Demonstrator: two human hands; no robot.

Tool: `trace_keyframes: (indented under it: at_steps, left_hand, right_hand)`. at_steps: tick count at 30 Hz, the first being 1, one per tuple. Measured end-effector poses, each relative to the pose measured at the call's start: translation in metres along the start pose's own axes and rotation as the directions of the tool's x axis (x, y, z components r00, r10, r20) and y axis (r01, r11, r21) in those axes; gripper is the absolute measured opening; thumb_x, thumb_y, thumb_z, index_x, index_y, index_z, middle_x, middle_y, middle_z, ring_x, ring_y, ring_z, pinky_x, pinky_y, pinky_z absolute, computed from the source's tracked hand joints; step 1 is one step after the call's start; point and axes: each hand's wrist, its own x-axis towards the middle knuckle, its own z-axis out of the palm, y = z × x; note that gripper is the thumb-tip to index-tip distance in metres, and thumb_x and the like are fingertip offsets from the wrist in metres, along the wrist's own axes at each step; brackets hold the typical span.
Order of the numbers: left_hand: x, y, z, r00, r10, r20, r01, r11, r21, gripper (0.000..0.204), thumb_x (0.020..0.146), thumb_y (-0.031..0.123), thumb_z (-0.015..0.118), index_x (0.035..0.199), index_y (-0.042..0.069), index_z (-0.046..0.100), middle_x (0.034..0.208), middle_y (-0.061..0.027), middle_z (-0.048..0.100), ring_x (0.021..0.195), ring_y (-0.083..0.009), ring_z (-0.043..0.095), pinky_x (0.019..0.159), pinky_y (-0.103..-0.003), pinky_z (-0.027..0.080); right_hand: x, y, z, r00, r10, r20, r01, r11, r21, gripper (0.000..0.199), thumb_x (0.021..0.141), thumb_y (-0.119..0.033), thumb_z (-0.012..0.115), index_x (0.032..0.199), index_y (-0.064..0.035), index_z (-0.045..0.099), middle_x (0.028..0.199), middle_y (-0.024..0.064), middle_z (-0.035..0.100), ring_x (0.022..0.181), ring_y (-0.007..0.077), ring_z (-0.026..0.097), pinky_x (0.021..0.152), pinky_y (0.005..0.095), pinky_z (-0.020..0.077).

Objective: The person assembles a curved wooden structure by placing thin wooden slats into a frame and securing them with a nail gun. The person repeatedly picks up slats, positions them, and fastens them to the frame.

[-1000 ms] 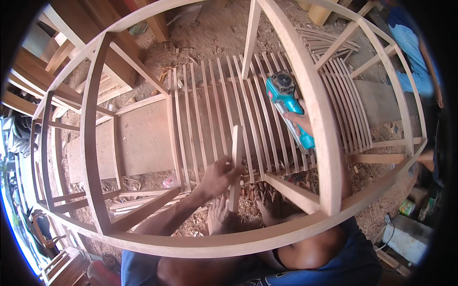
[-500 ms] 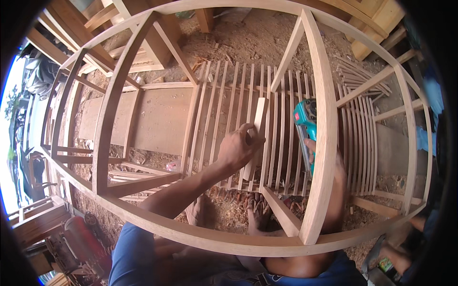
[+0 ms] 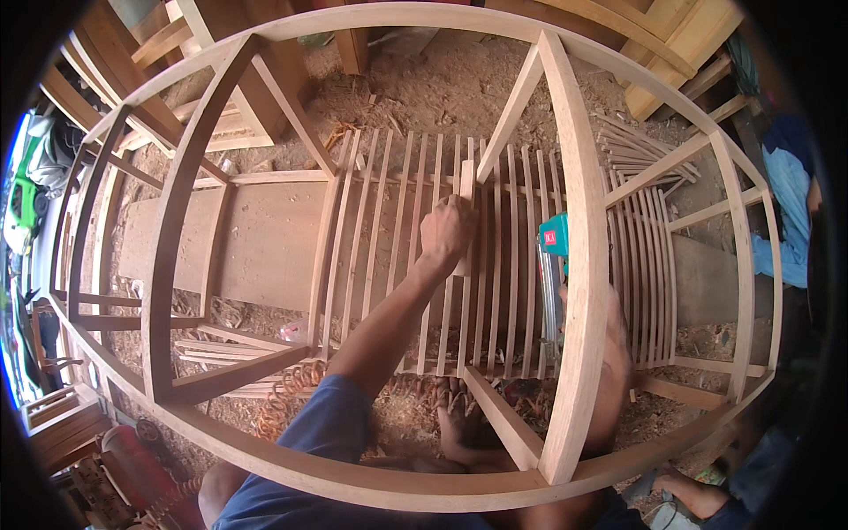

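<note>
The left hand (image 3: 446,228) grips a loose wooden slat (image 3: 465,190), aligning it among the fixed slats (image 3: 389,256), while the right hand, apparently hidden behind the frame post (image 3: 583,291), steadies the teal nail gun (image 3: 552,274).

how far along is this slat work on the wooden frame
Done: a long row of thin wooden slats already lies across the pale wooden frame, with more at the right end. In hand: the left hand presses a pale wooden slat into the row; the right hand is hidden behind the frame beside the teal nail gun. Left: loose spare slats lie piled on the sawdust.
</note>
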Motion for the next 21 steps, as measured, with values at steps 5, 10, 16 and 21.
trace_keyframes:
  at_steps: [5,10,16,21]
  left_hand:
    - [0.003,-0.001,0.012,0.999,-0.022,0.031,0.02,0.998,0.057,0.041,0.088,0.032,0.067,0.108,-0.003,0.063,0.099,-0.0287,0.069,0.088,-0.0442,0.071,0.074,-0.051,0.058]
    - [0.008,-0.005,0.008,0.996,-0.011,0.083,0.001,0.993,0.115,0.035,0.084,0.026,0.069,0.101,-0.004,0.061,0.094,-0.0273,0.07,0.087,-0.043,0.071,0.075,-0.051,0.058]
    - [0.013,-0.002,0.002,0.992,-0.105,0.068,0.098,0.99,0.103,0.036,0.083,0.027,0.069,0.099,-0.005,0.062,0.096,-0.0266,0.071,0.092,-0.0424,0.071,0.08,-0.049,0.058]
    - [0.009,0.001,0.003,0.983,-0.18,0.029,0.176,0.979,0.103,0.042,0.084,0.031,0.068,0.103,-0.006,0.062,0.107,-0.0271,0.069,0.099,-0.0417,0.07,0.086,-0.049,0.057]
  right_hand:
    - [0.002,0.025,-0.003,0.998,-0.065,-0.023,0.062,0.993,-0.105,0.027,0.095,-0.017,0.064,0.115,0.0014,0.062,0.09,0.0071,0.066,0.078,0.0136,0.062,0.074,0.0329,0.0505]
    - [-0.003,0.03,0.002,0.99,-0.14,-0.031,0.137,0.989,-0.061,0.027,0.094,-0.014,0.064,0.116,0.002,0.062,0.091,0.0065,0.066,0.079,0.013,0.061,0.074,0.0319,0.0505]
    - [-0.02,0.005,0.005,0.999,-0.047,-0.026,0.043,0.992,-0.117,0.025,0.094,-0.012,0.065,0.114,0.002,0.062,0.086,0.004,0.065,0.071,0.0089,0.059,0.065,0.0272,0.0495]
    - [-0.025,0.009,0.01,0.994,-0.103,-0.041,0.099,0.991,-0.094,0.025,0.094,-0.012,0.065,0.114,0.0019,0.062,0.086,0.0041,0.066,0.071,0.0084,0.06,0.065,0.0269,0.0495]
